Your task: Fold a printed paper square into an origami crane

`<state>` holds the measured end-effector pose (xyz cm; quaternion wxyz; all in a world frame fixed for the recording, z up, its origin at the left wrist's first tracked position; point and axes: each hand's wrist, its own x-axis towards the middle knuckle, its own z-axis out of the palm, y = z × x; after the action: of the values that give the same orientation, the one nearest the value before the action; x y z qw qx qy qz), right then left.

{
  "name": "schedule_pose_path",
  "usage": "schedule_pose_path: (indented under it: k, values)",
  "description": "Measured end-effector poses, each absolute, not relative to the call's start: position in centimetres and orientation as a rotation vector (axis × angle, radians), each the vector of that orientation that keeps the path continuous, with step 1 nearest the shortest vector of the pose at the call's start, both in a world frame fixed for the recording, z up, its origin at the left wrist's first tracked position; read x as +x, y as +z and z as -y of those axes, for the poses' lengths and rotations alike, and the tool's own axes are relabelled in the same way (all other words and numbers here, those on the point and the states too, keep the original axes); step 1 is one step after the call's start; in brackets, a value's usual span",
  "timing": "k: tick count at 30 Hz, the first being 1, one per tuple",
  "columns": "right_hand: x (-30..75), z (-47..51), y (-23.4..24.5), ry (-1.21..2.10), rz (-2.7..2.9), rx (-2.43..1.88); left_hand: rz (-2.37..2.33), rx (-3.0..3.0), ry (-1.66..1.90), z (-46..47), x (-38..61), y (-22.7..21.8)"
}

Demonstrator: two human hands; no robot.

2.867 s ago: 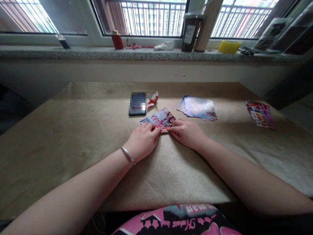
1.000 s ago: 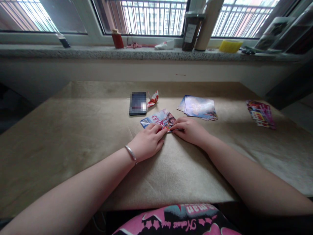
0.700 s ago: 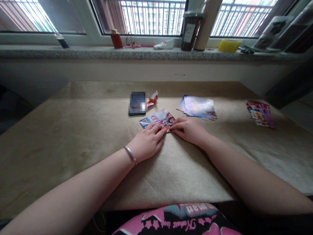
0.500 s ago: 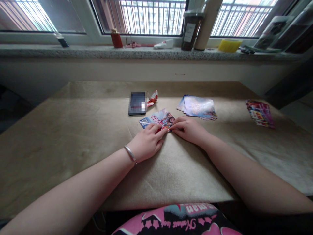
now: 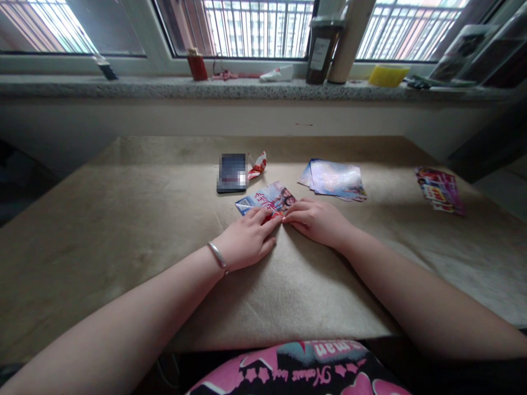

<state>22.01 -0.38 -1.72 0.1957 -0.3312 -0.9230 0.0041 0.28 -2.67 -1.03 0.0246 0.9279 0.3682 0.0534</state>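
A colourful printed paper sheet (image 5: 267, 198) lies on the tan table cover (image 5: 123, 230) just beyond my hands. My left hand (image 5: 247, 238), with a silver bracelet on the wrist, rests with its fingers curled and pressed on the sheet's near edge. My right hand (image 5: 319, 219) meets it fingertip to fingertip and presses the same edge with fingers held together. The near part of the sheet is hidden under both hands.
A dark phone (image 5: 231, 172) and a crumpled red-white wrapper (image 5: 257, 164) lie behind the sheet. A stack of bluish sheets (image 5: 335, 180) sits to the right, pink-red sheets (image 5: 438, 189) at far right. The windowsill (image 5: 123, 88) holds a red cup, a dark jar, a yellow box.
My hands have shifted only slightly along the near edge of the sheet, the fingertips closing together. The sheet and the other things on the table stay where they were.
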Motion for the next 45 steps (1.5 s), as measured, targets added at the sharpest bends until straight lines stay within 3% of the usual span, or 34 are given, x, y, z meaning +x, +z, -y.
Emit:
schedule_pose_path:
  k: [18,45]
  values:
    - [22.6,-0.4,-1.8,-0.087,2.667,-0.782,-1.068,2.897,0.142,2.3,0.0,-0.3]
    - [24.7,-0.8,-1.6,0.042,2.651,-0.824,-1.091,2.954,0.19,2.3,0.2,-0.7]
